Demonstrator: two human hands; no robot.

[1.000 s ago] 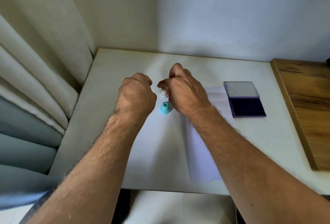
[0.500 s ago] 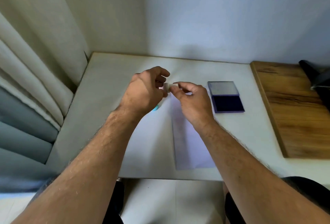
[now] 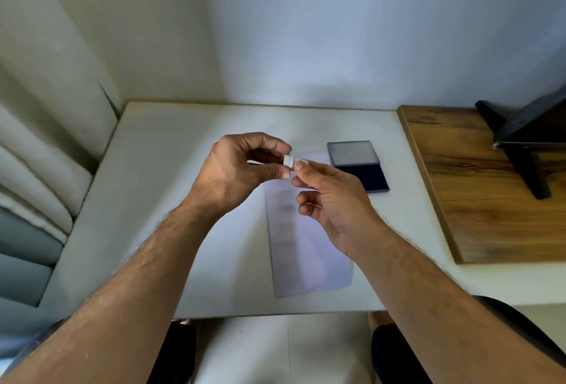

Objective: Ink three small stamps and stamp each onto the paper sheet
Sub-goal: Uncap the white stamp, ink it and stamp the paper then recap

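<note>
A small stamp (image 3: 287, 159) with a white end and an orange body is held above the white table (image 3: 159, 199). My left hand (image 3: 239, 169) grips its body between thumb and fingers. My right hand (image 3: 332, 199) pinches its white end with thumb and forefinger. Under the hands lies the pale paper sheet (image 3: 306, 248), running toward me. The ink pad (image 3: 375, 180) lies open just right of the hands, its dark blue pad near me and its grey lid (image 3: 352, 153) behind. No other stamp shows; my left hand covers the spot beside the sheet.
A wooden board (image 3: 490, 199) adjoins the table on the right and carries a black stand (image 3: 526, 144). Curtain folds (image 3: 39, 169) hang along the left edge. A wall closes the back.
Both hands have risen from the table with the small stamp held between them. The teal stamp that stood by the sheet is now hidden behind my left hand. The view has pulled back.
</note>
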